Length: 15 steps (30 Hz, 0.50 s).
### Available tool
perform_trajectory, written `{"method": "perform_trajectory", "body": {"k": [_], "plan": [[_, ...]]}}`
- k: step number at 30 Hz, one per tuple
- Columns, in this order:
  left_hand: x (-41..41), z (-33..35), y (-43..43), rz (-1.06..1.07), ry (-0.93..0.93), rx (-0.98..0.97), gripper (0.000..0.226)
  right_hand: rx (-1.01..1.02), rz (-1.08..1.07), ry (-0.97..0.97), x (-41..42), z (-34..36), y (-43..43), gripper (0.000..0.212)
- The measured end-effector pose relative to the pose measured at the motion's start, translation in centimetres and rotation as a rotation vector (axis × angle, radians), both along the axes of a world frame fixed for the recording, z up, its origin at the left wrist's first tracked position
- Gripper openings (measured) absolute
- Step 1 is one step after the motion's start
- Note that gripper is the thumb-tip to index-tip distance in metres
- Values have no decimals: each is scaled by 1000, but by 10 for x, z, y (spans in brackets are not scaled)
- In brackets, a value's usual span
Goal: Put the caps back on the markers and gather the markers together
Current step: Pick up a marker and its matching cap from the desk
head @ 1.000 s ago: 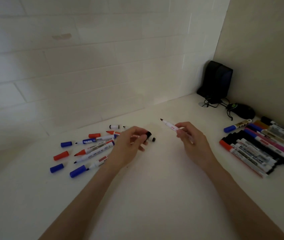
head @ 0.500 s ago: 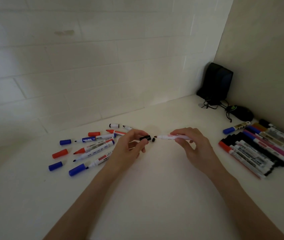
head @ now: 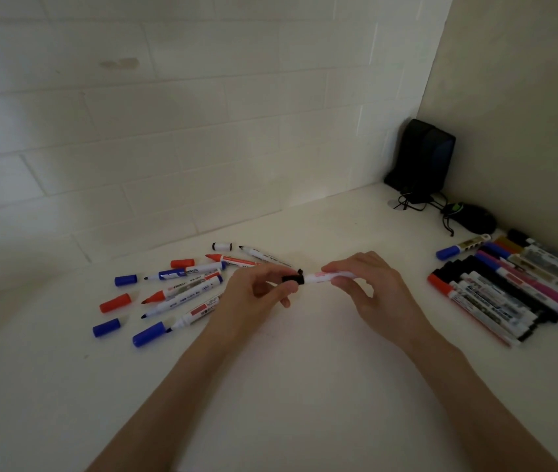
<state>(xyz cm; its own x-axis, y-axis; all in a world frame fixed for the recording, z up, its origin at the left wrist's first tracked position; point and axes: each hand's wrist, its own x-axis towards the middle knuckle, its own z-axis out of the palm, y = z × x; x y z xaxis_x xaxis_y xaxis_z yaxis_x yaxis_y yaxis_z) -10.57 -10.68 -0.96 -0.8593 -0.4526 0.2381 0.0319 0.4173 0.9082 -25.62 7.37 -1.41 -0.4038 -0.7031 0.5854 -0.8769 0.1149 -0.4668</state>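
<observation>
White table (head: pixel 287 386) below a tiled wall: loose caps (head: pixel 115 303) and open markers (head: pixel 182 287) lie left. Mid-table, left hand (head: pixel 257 294) pinches a black cap (head: pixel 293 278) onto the marker (head: pixel 325 277) that the right hand (head: pixel 369 284) grips. Light, stiff, slick plastic; best held mid-barrel. Capped pile (head: pixel 509 287) lies right.

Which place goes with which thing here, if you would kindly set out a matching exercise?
Things:
1. black cap
2. pink-labelled marker
3. black speaker
4. capped markers

Places:
A. standing in the far corner
B. gripped by the right hand
C. lying in a row at the right
D. pinched by the left hand

Pairs: 1-D, 2-B, 3-A, 4-C.
</observation>
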Motion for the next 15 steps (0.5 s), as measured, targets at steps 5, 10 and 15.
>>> {"method": "perform_trajectory", "body": {"k": [5,10,15], "plan": [[6,2,0,-27,36,136,18,57,26,-52,4,1,1,22],[11,0,-2,-114,19,190,20,62,58,-25,6,-6,0,27],[13,1,-4,-158,10,290,21,55,80,-78,7,-10,-1,31]]}}
